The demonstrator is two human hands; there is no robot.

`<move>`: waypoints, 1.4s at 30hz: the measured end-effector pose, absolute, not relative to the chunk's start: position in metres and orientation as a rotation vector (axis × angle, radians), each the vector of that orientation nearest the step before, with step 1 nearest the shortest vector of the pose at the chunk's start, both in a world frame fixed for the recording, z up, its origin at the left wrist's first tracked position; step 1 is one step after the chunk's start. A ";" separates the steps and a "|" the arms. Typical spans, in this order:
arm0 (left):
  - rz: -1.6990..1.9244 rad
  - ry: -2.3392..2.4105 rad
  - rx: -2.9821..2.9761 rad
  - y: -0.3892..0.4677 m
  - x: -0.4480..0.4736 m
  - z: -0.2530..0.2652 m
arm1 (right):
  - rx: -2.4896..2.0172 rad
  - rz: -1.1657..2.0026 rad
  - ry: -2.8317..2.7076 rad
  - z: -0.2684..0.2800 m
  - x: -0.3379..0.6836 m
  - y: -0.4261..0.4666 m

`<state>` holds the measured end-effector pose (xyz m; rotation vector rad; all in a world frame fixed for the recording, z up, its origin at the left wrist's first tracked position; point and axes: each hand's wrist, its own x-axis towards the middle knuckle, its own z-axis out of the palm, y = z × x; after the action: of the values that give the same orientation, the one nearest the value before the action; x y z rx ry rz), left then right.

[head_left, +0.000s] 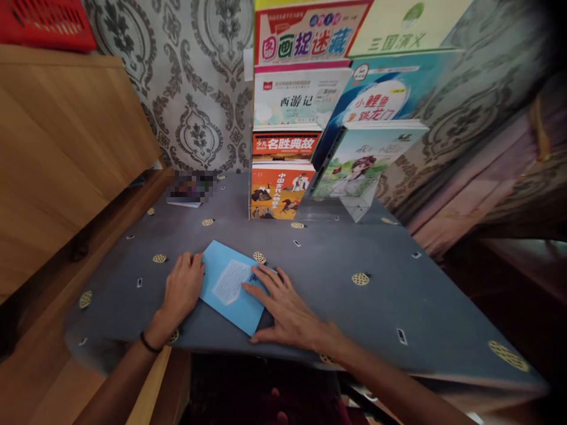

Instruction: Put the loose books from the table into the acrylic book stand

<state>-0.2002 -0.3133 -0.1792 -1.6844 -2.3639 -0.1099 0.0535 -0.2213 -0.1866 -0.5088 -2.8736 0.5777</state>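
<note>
While books [305, 97] in rack [355, 208], booklet [233, 282] outside

Blue book [239, 311] lies slantwise on patterned grey bench [330, 254], pale text panel [231, 281] on cover. Left hand [183, 283] touches its left edge, fingers bent; dark band [149, 343] round left wrist. Right hand [286, 308] spans right end, fingertips on cover, thumb at near corner. Beyond, upright books [296, 100] in two columns, orange book [281, 190] lowest at left. Farther left, small book [191, 189] lies flat, cover pixelated. Wooden cabinet [75, 112] at left, red basket [53, 26] on top. Patterned wallpaper [195, 88] behind.
</note>
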 end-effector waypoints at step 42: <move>-0.855 -2.213 -1.663 -0.375 -0.174 -0.204 | 0.141 0.461 -2.999 -0.186 -0.060 -0.205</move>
<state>-0.1737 -0.3753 -0.2039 -1.6628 -2.2132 -0.8547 -0.0595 -0.2053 -0.1860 0.1406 -2.9990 0.4611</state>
